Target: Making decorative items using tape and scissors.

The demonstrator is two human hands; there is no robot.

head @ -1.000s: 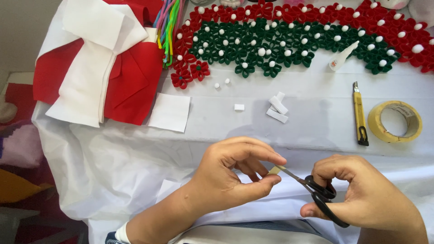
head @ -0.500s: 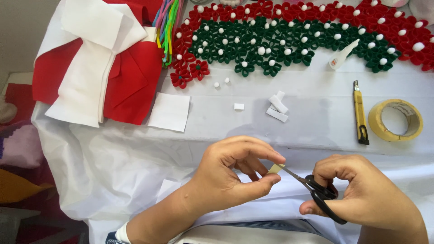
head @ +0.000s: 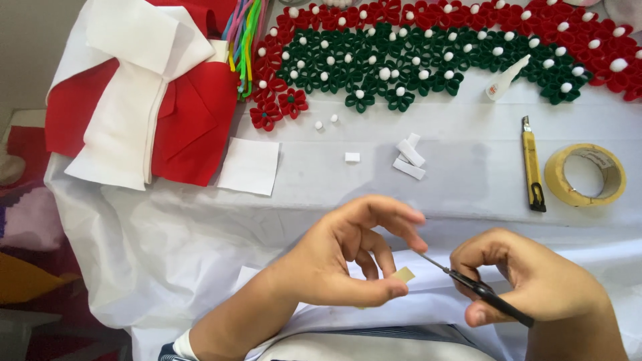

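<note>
Just above the near edge of the white-covered surface (head: 468, 194), the left hand (head: 348, 257) pinches a small pale strip (head: 403, 275) between thumb and forefinger, its other fingers fanned up. The right hand (head: 528, 281) grips black-handled scissors (head: 478, 289). Half a second ago the blades sat right at the strip; now their tip stands just off it, above and to its right, and looks closed. That suggests a snip is just done. Cut white pieces (head: 408, 157) lie farther back, near a yellow utility knife (head: 533, 164) and a tape roll (head: 585, 175)
</note>
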